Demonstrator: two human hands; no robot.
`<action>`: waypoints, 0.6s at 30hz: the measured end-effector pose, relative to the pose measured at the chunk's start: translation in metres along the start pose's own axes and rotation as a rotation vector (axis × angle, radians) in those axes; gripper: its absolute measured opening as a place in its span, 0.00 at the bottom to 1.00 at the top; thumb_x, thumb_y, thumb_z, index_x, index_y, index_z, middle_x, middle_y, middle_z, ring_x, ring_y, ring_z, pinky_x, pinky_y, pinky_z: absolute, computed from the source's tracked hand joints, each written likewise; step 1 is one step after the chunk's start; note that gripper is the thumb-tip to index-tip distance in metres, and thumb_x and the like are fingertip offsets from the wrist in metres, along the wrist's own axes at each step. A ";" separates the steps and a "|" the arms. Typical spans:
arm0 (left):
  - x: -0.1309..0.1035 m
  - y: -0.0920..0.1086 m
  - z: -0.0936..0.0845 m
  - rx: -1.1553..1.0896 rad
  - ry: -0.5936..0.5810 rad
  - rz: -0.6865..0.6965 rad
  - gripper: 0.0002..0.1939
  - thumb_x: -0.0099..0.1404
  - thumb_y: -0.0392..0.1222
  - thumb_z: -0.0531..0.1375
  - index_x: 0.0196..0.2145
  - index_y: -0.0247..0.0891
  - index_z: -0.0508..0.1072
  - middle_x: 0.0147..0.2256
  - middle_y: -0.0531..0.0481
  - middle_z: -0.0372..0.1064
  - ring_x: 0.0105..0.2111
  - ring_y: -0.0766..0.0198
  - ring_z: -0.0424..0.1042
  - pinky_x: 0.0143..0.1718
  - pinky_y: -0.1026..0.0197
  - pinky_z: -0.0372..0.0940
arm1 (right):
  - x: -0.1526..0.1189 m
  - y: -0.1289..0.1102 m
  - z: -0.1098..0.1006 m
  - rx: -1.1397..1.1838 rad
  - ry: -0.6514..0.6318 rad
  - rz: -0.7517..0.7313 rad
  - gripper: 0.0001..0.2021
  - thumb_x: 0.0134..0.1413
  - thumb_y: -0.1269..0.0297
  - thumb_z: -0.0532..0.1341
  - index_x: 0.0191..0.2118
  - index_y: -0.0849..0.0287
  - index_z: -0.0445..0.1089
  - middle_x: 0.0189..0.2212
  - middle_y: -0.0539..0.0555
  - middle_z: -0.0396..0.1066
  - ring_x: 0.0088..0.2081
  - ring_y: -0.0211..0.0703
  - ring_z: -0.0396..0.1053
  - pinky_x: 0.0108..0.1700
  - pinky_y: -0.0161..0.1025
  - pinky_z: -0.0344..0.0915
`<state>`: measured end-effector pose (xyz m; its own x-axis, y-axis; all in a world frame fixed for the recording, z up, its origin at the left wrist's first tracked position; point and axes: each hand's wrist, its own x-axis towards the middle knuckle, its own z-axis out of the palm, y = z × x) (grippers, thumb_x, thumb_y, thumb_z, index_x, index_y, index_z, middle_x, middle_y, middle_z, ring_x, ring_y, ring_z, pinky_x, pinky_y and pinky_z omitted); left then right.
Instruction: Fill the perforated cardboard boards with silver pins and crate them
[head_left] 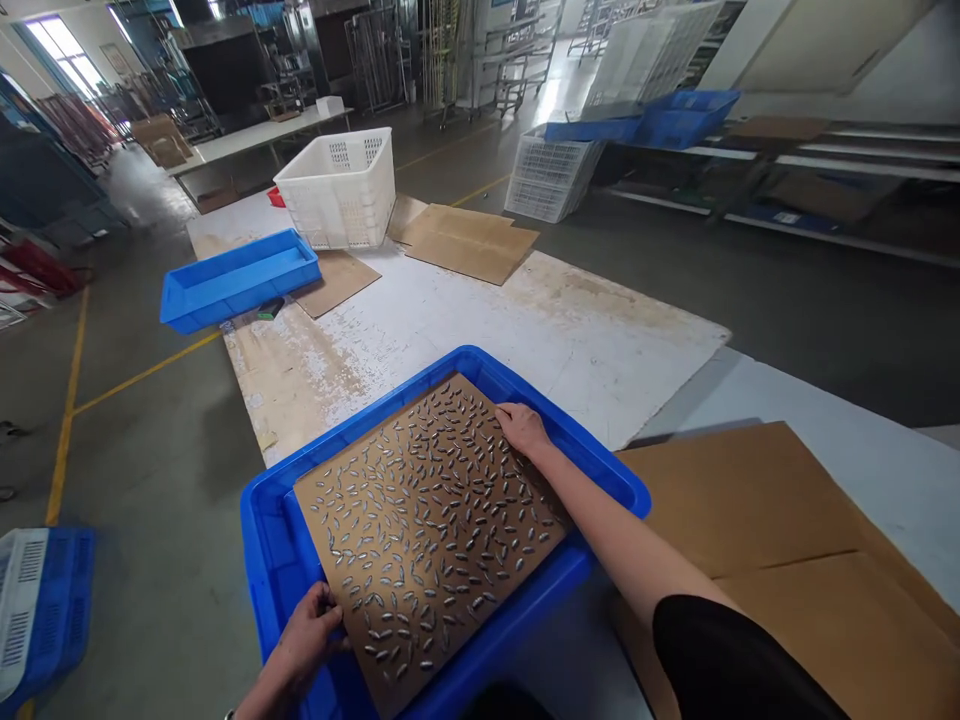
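Observation:
A brown cardboard sheet [427, 530] covered with several small shiny metal pieces lies tilted inside a blue plastic crate [600, 455] at the near end of the table. My left hand [311, 630] grips the sheet's near left edge. My right hand [521, 428] rests on the sheet's far right edge, fingers curled over it.
Stacked cardboard sheets [787, 540] lie to the right of the crate. Farther along the white table [525, 320] are a shallow blue tray [236, 280], a white perforated basket [341, 185] and flat cardboard [469, 240]. Another crate [41, 600] stands on the floor at left.

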<state>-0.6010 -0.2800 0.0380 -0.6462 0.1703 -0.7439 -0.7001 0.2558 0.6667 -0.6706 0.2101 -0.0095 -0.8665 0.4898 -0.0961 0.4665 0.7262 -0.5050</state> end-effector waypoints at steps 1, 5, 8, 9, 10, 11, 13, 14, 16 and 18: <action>0.001 -0.002 -0.001 0.008 -0.001 -0.004 0.21 0.48 0.50 0.74 0.31 0.40 0.68 0.32 0.52 0.73 0.37 0.58 0.75 0.36 0.59 0.70 | 0.000 0.000 0.001 -0.004 0.007 0.003 0.18 0.66 0.64 0.54 0.45 0.55 0.82 0.44 0.58 0.82 0.48 0.49 0.77 0.49 0.37 0.67; 0.009 -0.008 -0.006 0.028 -0.014 -0.015 0.19 0.48 0.46 0.72 0.31 0.40 0.67 0.30 0.54 0.73 0.33 0.61 0.74 0.36 0.59 0.71 | -0.001 0.003 0.005 -0.014 0.040 0.005 0.18 0.64 0.63 0.55 0.48 0.55 0.82 0.44 0.58 0.82 0.48 0.49 0.76 0.51 0.37 0.67; 0.014 -0.010 -0.007 0.044 0.030 -0.027 0.20 0.46 0.44 0.71 0.28 0.41 0.63 0.27 0.57 0.70 0.29 0.64 0.72 0.35 0.58 0.70 | -0.002 0.006 0.009 -0.013 0.059 -0.002 0.19 0.63 0.62 0.56 0.51 0.56 0.81 0.44 0.60 0.82 0.49 0.51 0.75 0.54 0.40 0.67; 0.014 -0.010 -0.006 0.056 0.042 -0.035 0.20 0.45 0.43 0.71 0.27 0.41 0.62 0.25 0.58 0.69 0.27 0.65 0.71 0.34 0.58 0.70 | -0.003 0.007 0.010 -0.012 0.063 -0.005 0.19 0.63 0.62 0.56 0.51 0.56 0.81 0.44 0.60 0.82 0.50 0.52 0.75 0.55 0.41 0.67; 0.013 -0.009 -0.006 0.070 0.040 -0.041 0.20 0.46 0.41 0.71 0.27 0.41 0.61 0.24 0.58 0.68 0.26 0.66 0.70 0.33 0.58 0.70 | -0.003 0.007 0.012 -0.010 0.066 -0.007 0.19 0.63 0.62 0.56 0.51 0.56 0.81 0.44 0.61 0.82 0.50 0.53 0.74 0.55 0.43 0.67; 0.011 -0.007 -0.005 0.084 0.027 -0.042 0.19 0.46 0.40 0.70 0.27 0.42 0.61 0.24 0.59 0.68 0.25 0.66 0.69 0.33 0.59 0.70 | -0.003 0.008 0.013 -0.010 0.069 -0.009 0.19 0.63 0.62 0.55 0.51 0.57 0.81 0.44 0.62 0.82 0.50 0.54 0.74 0.56 0.44 0.67; 0.007 -0.002 -0.003 0.115 -0.006 -0.031 0.17 0.49 0.38 0.68 0.28 0.42 0.61 0.23 0.59 0.67 0.24 0.66 0.69 0.32 0.59 0.69 | -0.004 0.010 0.016 -0.012 0.073 -0.011 0.20 0.63 0.62 0.55 0.52 0.57 0.81 0.44 0.62 0.81 0.51 0.55 0.74 0.56 0.46 0.67; 0.005 0.001 -0.003 0.137 -0.017 -0.025 0.16 0.51 0.37 0.67 0.28 0.42 0.61 0.22 0.59 0.67 0.24 0.66 0.69 0.32 0.59 0.69 | -0.004 0.011 0.017 -0.014 0.075 -0.012 0.20 0.63 0.62 0.54 0.52 0.57 0.81 0.44 0.62 0.81 0.51 0.55 0.73 0.56 0.46 0.67; 0.001 0.006 -0.001 0.203 -0.023 -0.012 0.14 0.53 0.36 0.66 0.29 0.42 0.61 0.22 0.58 0.67 0.25 0.65 0.69 0.33 0.59 0.69 | -0.004 0.013 0.018 -0.022 0.076 -0.010 0.21 0.62 0.61 0.54 0.52 0.57 0.80 0.44 0.61 0.81 0.51 0.56 0.73 0.56 0.47 0.67; -0.001 0.010 -0.001 0.287 -0.001 -0.004 0.13 0.55 0.35 0.65 0.28 0.42 0.61 0.23 0.57 0.67 0.25 0.63 0.70 0.33 0.58 0.69 | -0.004 0.015 0.020 -0.033 0.075 -0.010 0.21 0.62 0.61 0.54 0.52 0.58 0.80 0.44 0.62 0.81 0.51 0.56 0.73 0.56 0.47 0.66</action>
<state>-0.6076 -0.2787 0.0458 -0.6430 0.1701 -0.7467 -0.5879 0.5153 0.6236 -0.6632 0.2096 -0.0339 -0.8561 0.5161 -0.0262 0.4644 0.7462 -0.4770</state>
